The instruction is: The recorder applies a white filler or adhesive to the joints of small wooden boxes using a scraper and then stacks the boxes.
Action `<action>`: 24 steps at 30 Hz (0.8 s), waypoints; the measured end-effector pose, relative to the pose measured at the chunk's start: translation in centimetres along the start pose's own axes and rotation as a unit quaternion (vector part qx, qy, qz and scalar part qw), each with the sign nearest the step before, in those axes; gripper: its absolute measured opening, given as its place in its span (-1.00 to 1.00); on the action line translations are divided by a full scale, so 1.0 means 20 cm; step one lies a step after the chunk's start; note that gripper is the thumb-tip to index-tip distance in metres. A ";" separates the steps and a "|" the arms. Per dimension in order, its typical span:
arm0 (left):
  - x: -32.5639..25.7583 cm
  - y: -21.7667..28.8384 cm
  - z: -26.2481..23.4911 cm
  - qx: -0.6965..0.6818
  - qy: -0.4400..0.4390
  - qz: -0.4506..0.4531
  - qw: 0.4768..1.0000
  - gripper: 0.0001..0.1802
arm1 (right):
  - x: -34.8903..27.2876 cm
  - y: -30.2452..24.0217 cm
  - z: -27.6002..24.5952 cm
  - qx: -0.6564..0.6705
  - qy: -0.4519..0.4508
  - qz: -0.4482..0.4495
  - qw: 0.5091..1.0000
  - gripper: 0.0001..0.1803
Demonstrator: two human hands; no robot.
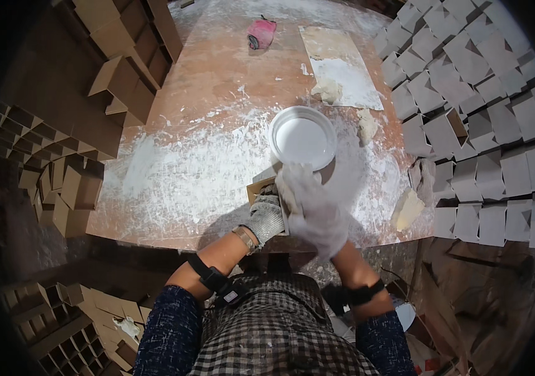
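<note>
A small open-ended cardboard box (257, 187) is at the table's near edge, in front of my body. My left hand (266, 216), in a grey knit glove, is closed on it, with its fingers reaching into the opening. My right hand (317, 210), in a whitish glove, lies over the box's right side and is smeared by motion. Its fingers are too blurred to read, and whether it holds anything is unclear. Just beyond the hands stands a round white bowl (303, 139) of white liquid or paste.
White smears cover the brown table (205, 94). Brown cardboard boxes (126, 88) are stacked at left, and white-faced boxes (468, 135) at right. A pink object (262, 33) and a white-smeared sheet (343, 72) lie farther back. A pale scrap (410, 210) lies near the right edge.
</note>
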State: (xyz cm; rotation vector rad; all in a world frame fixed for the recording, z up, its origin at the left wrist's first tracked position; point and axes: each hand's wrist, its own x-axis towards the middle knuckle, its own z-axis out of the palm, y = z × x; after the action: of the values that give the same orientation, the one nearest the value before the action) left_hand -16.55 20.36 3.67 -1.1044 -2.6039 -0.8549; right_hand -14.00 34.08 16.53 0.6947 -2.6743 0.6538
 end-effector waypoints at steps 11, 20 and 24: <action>-0.08 -0.06 -0.02 -0.134 -0.239 -0.143 0.951 -0.38 | -0.11 -0.17 -0.05 0.033 -0.020 0.082 0.996 -0.36; -0.07 -0.06 -0.11 -0.089 -0.177 -0.098 0.975 -0.41 | -0.26 -0.06 -0.01 -0.052 0.016 0.073 0.996 -0.42; -0.10 -0.06 -0.11 -0.003 -0.256 -0.077 0.964 -0.39 | -0.43 -0.19 -0.11 0.109 -0.007 0.153 0.982 -0.40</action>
State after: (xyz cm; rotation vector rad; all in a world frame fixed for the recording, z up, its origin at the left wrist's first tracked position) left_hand -16.11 17.29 4.34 -1.2798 -3.1424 -0.6730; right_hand -4.47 35.43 16.45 0.3373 -2.7758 1.0364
